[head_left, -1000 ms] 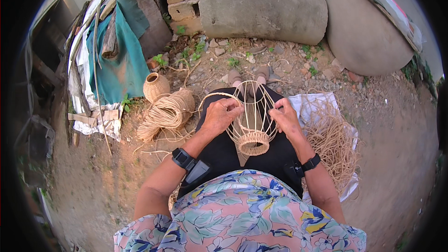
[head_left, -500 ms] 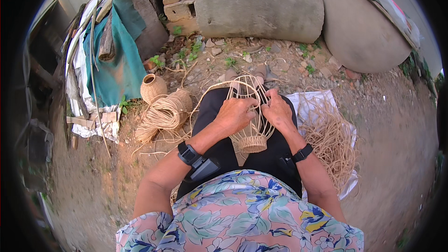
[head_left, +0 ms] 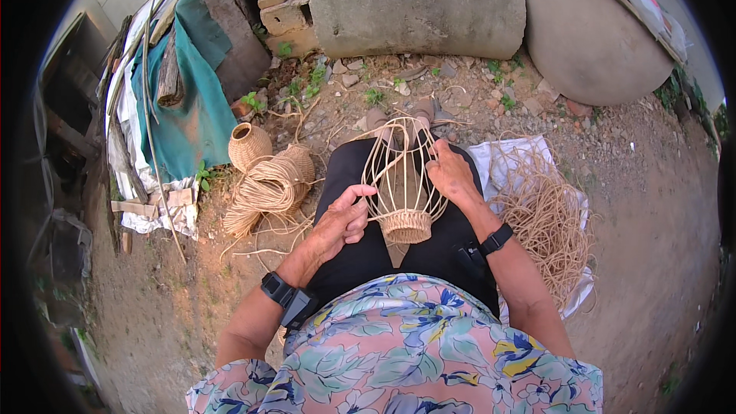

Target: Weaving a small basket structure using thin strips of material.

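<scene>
An unfinished basket (head_left: 406, 227) of pale cord rests between my thighs, its tightly woven band toward me and bare, curved stakes spreading away. My right hand (head_left: 451, 174) is closed on the stakes at the basket's far right side. Beside its left side is my left hand (head_left: 345, 222), index finger reaching to the outer stakes and the other fingers curled. Whether a strand lies in those left fingers is too small to make out.
Coiled cord (head_left: 264, 193) lies left of my legs beside a small finished woven vase (head_left: 250, 146). Right of me, a loose heap of cord (head_left: 543, 222) covers a white sheet (head_left: 491, 159). Beyond my feet are rubble, a concrete cylinder (head_left: 418, 9) and a round slab (head_left: 590, 38).
My left hand has drawn back from the basket's middle to its left side. The cord loop over my left thigh no longer shows there. My right hand stays on the stakes.
</scene>
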### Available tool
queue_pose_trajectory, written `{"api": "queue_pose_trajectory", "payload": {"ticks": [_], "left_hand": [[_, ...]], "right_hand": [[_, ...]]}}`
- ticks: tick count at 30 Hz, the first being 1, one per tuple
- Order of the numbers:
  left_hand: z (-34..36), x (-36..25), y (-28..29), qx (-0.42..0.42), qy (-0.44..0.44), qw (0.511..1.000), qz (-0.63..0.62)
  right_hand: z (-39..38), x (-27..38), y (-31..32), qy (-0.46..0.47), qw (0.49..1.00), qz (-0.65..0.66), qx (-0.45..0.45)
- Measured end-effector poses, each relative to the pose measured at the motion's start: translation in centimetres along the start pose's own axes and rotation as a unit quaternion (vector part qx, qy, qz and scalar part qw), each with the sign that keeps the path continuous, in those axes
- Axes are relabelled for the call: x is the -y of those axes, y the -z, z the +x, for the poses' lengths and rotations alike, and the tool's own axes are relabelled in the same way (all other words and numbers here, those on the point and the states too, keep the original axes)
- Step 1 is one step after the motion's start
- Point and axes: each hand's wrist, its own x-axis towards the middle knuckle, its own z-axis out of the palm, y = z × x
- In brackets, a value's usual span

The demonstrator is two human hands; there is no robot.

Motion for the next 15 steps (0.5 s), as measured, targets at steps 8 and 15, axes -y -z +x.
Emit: {"api": "queue_pose_trajectory", "payload": {"ticks": [8,15], "left_hand": [[0.5,-1.2,2.0,0.02,-0.035,0.999,-0.002],[2.0,-4.0,2.3,-0.125,-0.038,0.956,0.261]], "right_hand": [[1.1,-2.2,-0.7,-0.022,0.995,0.097,0.013],[1.6,-4.0,-1.5,-0.037,0.985,0.169,0.011]]}}
